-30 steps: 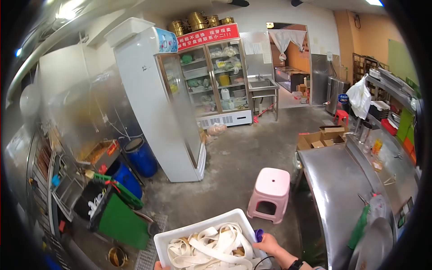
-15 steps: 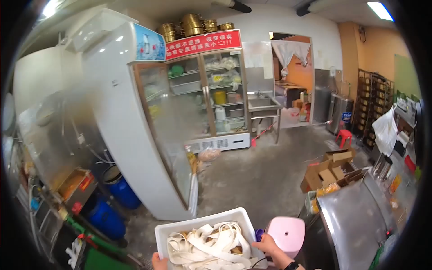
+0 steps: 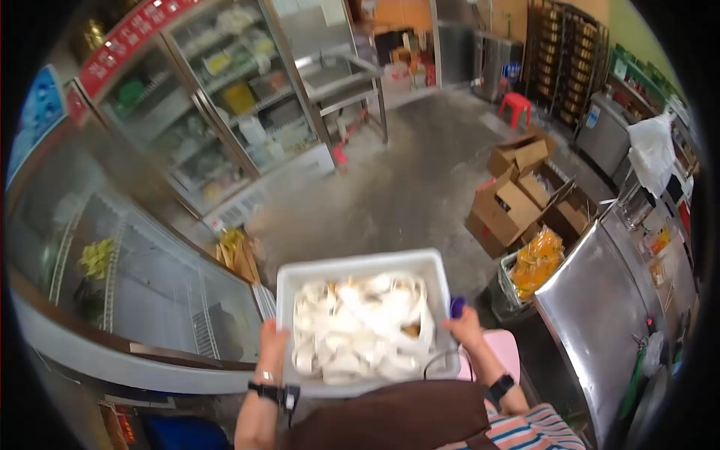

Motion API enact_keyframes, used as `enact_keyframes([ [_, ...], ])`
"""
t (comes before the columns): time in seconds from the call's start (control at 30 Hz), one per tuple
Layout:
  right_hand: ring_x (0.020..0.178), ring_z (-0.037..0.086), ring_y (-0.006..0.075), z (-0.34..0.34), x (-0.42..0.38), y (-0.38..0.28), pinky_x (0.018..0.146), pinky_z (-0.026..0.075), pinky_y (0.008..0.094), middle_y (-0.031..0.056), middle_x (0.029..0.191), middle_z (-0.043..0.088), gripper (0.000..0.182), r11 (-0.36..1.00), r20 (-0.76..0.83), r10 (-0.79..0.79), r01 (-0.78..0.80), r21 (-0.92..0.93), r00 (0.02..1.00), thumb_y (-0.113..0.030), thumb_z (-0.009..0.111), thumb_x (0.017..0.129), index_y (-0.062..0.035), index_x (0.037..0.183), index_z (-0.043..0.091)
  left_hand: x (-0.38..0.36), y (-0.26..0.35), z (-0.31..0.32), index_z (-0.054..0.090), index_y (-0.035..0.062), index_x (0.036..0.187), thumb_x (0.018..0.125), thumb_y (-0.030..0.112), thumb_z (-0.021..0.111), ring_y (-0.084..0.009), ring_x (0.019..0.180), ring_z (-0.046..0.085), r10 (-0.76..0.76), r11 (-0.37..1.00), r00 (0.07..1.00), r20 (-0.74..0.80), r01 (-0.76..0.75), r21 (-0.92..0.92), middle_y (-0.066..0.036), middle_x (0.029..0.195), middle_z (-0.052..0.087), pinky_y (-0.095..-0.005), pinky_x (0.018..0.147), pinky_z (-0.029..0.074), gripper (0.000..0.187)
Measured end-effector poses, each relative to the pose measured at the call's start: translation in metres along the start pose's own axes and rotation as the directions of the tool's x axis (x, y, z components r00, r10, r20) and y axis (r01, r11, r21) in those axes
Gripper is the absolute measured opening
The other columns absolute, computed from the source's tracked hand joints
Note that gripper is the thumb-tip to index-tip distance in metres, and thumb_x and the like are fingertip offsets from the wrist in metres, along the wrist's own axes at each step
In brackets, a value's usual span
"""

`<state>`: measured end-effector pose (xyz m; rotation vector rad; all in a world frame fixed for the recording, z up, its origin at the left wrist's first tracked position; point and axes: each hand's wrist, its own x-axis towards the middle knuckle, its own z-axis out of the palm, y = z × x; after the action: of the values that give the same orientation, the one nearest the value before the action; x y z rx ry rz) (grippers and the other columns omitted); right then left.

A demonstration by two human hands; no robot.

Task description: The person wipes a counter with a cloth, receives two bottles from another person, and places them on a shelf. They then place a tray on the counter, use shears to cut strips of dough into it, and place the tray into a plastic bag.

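A white rectangular plastic tub (image 3: 361, 264) is held out in front of my body, piled with tangled, wide, flat white strips (image 3: 360, 322). Some brownish bits show among the strips. My left hand (image 3: 274, 339) grips the tub's left side, with its fingers partly hidden by the wall. On the right side my right hand (image 3: 463, 327) is closed at the tub's rim, and a small purple round object (image 3: 457, 306) shows right by its fingers. A thin dark cord runs over the tub's near right corner. Below my right forearm is a pink seat-like surface (image 3: 501, 352).
Glass-door refrigerators (image 3: 172, 337) stand close on the left. Cardboard boxes (image 3: 517, 202) and a crate with an orange-yellow bag (image 3: 538, 262) are on the floor at right, beside a steel counter (image 3: 600, 330). A sink (image 3: 337, 75), red stool (image 3: 515, 109) and tall rack (image 3: 562, 60) stand farther back.
My view has tilted down and moved forward, past the refrigerator's edge. Both forearms and the whole tub now show, while the pink surface sits lower, partly behind my right arm.
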<state>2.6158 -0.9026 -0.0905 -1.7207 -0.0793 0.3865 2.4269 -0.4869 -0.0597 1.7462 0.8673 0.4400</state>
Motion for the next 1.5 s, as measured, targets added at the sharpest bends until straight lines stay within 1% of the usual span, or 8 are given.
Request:
enact_keyframes([
  [0.1,0.072,0.062,0.0146,-0.014,0.093,-0.075,0.065,0.051,0.0284,0.0064,0.085,0.067,0.030,0.995,-0.021,0.097,-0.097,0.013,0.995,0.002,0.067,0.067,0.0024,0.096,0.064,0.090,0.082,0.056,0.056,0.0015,0.095,0.071,-0.011,0.055,-0.0140,0.083,0.059,-0.140,0.982,0.985,0.099,0.151,-0.113,-0.005,0.090,0.062,-0.0267,0.072,0.048,0.026],
  [0.37,0.075,0.063,0.0158,-0.066,0.296,-0.164,0.069,0.051,0.0290,0.0075,0.089,0.067,0.034,0.991,-0.268,0.000,0.037,0.132,0.963,0.001,0.066,0.068,0.0019,0.101,0.060,0.315,0.211,0.225,0.054,0.0031,0.094,0.073,-0.009,0.054,-0.0141,0.077,0.059,0.036,0.954,0.951,0.308,0.059,-0.294,-0.005,0.087,0.061,-0.0273,0.071,0.048,0.025],
  [0.53,0.079,0.062,0.0158,-0.136,0.334,-0.136,0.074,0.050,0.0300,0.0049,0.090,0.065,0.042,0.997,-0.592,-0.020,-0.025,-0.068,0.806,0.001,0.062,0.066,-0.0006,0.108,0.059,0.417,0.240,0.368,0.052,0.0043,0.095,0.073,-0.008,0.056,-0.0116,0.085,0.054,0.219,0.967,0.762,0.610,-0.085,-0.241,-0.004,0.088,0.058,-0.0277,0.074,0.046,0.026],
  [0.63,0.078,0.063,0.0200,-0.134,0.315,-0.158,0.071,0.051,0.0315,0.0076,0.092,0.065,0.042,0.989,-0.802,0.143,-0.068,0.128,0.581,0.002,0.057,0.063,0.0016,0.106,0.060,0.449,0.248,0.456,0.052,0.0039,0.097,0.074,-0.002,0.060,-0.0106,0.084,0.053,0.299,0.954,0.550,0.780,-0.146,-0.264,-0.004,0.087,0.058,-0.0288,0.072,0.046,0.025],
  [0.77,0.074,0.061,0.0193,-0.151,0.292,-0.151,0.068,0.049,0.0296,0.0054,0.086,0.062,0.044,0.987,-0.940,0.125,-0.132,0.087,0.318,-0.001,0.053,0.061,0.0009,0.104,0.059,0.470,0.305,0.544,0.051,0.0018,0.099,0.070,0.006,0.063,-0.0347,0.087,0.061,0.215,0.907,0.238,0.947,-0.408,-0.103,-0.021,0.091,0.061,-0.0406,0.074,0.047,0.032],
  [1.03,0.079,0.062,0.0212,-0.131,0.409,-0.143,0.073,0.050,0.0309,0.0072,0.091,0.063,0.048,0.952,-0.956,0.286,-0.128,0.277,0.057,0.000,0.053,0.060,0.0021,0.107,0.058,0.587,0.376,0.757,0.049,0.0024,0.100,0.072,0.009,0.063,-0.0363,0.093,0.060,0.225,0.846,-0.110,0.968,-0.472,-0.250,-0.021,0.096,0.061,-0.0419,0.077,0.047,0.032],
  [1.3,0.082,0.063,0.0216,-0.205,0.628,-0.198,0.075,0.050,0.0309,0.0079,0.094,0.064,0.050,0.972,-0.973,0.207,0.093,0.216,0.097,0.001,0.052,0.059,0.0023,0.109,0.058,0.707,0.470,0.933,0.049,0.0027,0.108,0.074,0.009,0.062,-0.0355,0.094,0.061,0.159,0.797,-0.104,0.982,-0.574,-0.190,-0.020,0.098,0.062,-0.0423,0.079,0.047,0.038],
  [1.5,0.085,0.063,0.0197,-0.266,0.754,-0.159,0.076,0.050,0.0300,0.0069,0.097,0.065,0.051,0.971,-0.970,0.236,-0.007,0.237,-0.053,0.005,0.056,0.059,0.0012,0.109,0.059,0.789,0.555,1.102,0.048,0.0034,0.105,0.077,0.012,0.062,-0.0382,0.092,0.062,0.204,0.771,-0.222,0.954,-0.564,-0.296,-0.022,0.096,0.063,-0.0447,0.075,0.048,0.033],
])
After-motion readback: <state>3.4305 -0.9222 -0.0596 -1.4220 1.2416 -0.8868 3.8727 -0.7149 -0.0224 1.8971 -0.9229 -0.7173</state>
